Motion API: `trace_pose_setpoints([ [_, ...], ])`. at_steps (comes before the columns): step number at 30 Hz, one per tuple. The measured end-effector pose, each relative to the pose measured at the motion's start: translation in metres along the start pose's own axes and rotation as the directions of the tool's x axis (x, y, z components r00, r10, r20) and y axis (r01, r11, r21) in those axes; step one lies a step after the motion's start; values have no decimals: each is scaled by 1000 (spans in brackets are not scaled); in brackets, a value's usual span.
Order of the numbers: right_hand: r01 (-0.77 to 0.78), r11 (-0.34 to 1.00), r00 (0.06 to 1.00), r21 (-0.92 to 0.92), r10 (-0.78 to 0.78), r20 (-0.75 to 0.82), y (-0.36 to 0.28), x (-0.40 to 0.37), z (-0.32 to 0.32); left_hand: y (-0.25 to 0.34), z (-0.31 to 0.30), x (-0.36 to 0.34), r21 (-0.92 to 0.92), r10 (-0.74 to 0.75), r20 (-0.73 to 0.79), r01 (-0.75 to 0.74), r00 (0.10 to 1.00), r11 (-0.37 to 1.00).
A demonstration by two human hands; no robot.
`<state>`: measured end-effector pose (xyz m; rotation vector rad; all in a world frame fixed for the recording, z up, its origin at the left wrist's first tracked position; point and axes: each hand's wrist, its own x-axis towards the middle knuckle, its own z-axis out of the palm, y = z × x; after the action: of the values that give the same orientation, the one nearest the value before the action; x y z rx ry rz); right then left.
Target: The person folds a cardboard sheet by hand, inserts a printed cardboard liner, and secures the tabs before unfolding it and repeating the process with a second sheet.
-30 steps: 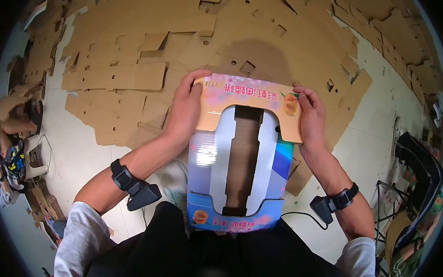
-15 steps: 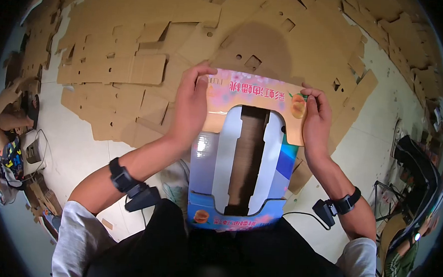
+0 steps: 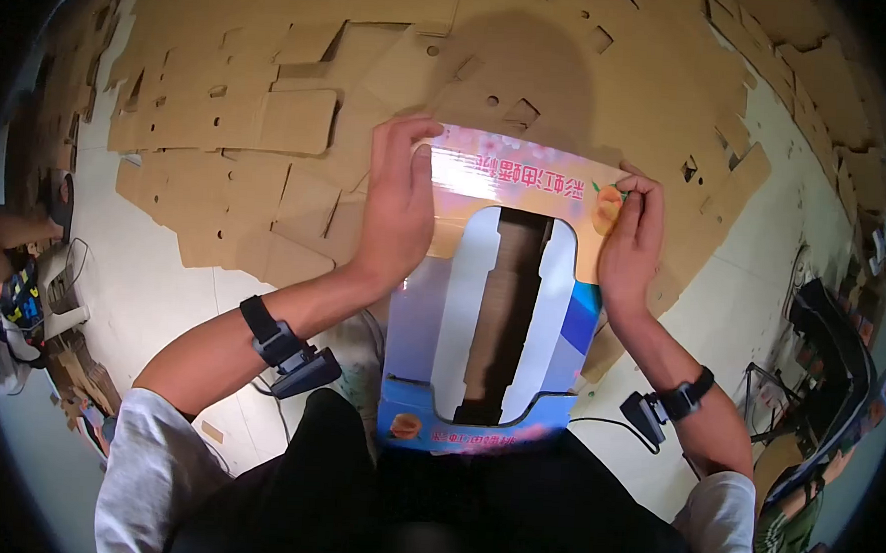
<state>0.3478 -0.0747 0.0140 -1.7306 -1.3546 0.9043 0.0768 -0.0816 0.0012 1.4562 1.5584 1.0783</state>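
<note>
A colourful printed cardboard box [image 3: 585,239] with peach pictures and a long rounded opening rests against my lap. Through the opening I see white side flaps and a brown bottom. My left hand [image 3: 402,199] grips its far left corner, with the fingertips curled over the edge. At the far right corner, my right hand [image 3: 633,236] holds the box, thumb on the printed face and fingers bent round the side. The fingertips behind the panel are hidden. Both wrists carry black strapped devices.
Flattened brown cardboard sheets [image 3: 394,64] cover much of the white floor [image 3: 707,300] ahead. At the left edge, parts of another person [image 3: 10,229] show. On the right stand a black padded chair [image 3: 830,347] and another person's arm [image 3: 823,477].
The far end panel of the box now lies flatter and catches more light. My left hand has shifted slightly right along with the box.
</note>
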Motion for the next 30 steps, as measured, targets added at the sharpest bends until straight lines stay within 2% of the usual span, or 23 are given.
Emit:
trace_pose_setpoints([
  [1, 16, 1000, 1000, 0, -16, -10, 7, 1, 3, 0, 0, 2, 44, 65, 10, -66, 998, 997],
  [4, 11, 1000, 999, -18, -12, -30, -3, -1, 11, 8, -2, 3, 68, 51, 42, -54, 998, 996],
  [5, -3, 999, 999, -32, 2, -39, -8, -3, 9, 10, -3, 3, 184, 95, 35, -99, 995, 978],
  [6, 248, 942, 968, -228, -252, 9, -11, -4, 5, 14, -4, 2, 296, 135, 30, -138, 990, 945],
  [7, 474, 786, 874, -396, -473, 108, -14, -4, 0, 17, -6, 1, 406, 172, 28, -169, 985, 898],
  [8, 661, 637, 749, -396, -594, 294, -20, -4, -2, 22, -10, -1, 437, 287, 120, -310, 950, 845],
  [9, 819, 470, 574, -330, -676, 462, -26, -5, -3, 28, -15, -6, 455, 389, 215, -444, 896, 771],
  [10, 914, 392, 366, -104, -687, 628, -37, -9, -2, 33, -18, -10, 459, 478, 315, -572, 820, 680],
  [11, 938, 320, 126, 135, -675, 727, -44, -13, 1, 34, -18, -11, 389, 494, 512, -702, 703, 596],
  [13, 927, 354, 110, 127, -578, 809, -37, -26, 8, 36, -14, -16, 165, 440, 818, -884, 371, 438],
  [14, 921, 369, 95, 125, -524, 847, -35, -29, 11, 35, -12, -14, 129, 460, 805, -868, 374, 480],
  [17, 962, 259, 115, 82, -662, 740, -38, -19, 12, 36, -12, -11, 51, 496, 770, -815, 400, 577],
  [20, 956, 268, 66, 121, -596, 800, -48, -31, -8, 67, -25, -21, 17, 520, 739, -784, 428, 621],
  [22, 953, 278, 78, 120, -608, 790, -65, -41, -13, 77, -41, -29, -10, 549, 697, -760, 461, 650],
  [25, 961, 246, 63, 128, -641, 765, -63, -41, -2, 71, -42, -24, -4, 507, 753, -767, 420, 642],
  [27, 960, 220, 20, 172, -667, 745, -46, -32, 12, 38, -29, -8, -65, 530, 776, -793, 341, 606],
  [28, 952, 256, 35, 168, -636, 771, -39, -27, 19, 28, -24, 0, -97, 539, 788, -803, 299, 588],
  [30, 942, 302, 74, 148, -615, 785, -34, -24, 21, 21, -18, 0, -66, 522, 792, -807, 315, 587],
])
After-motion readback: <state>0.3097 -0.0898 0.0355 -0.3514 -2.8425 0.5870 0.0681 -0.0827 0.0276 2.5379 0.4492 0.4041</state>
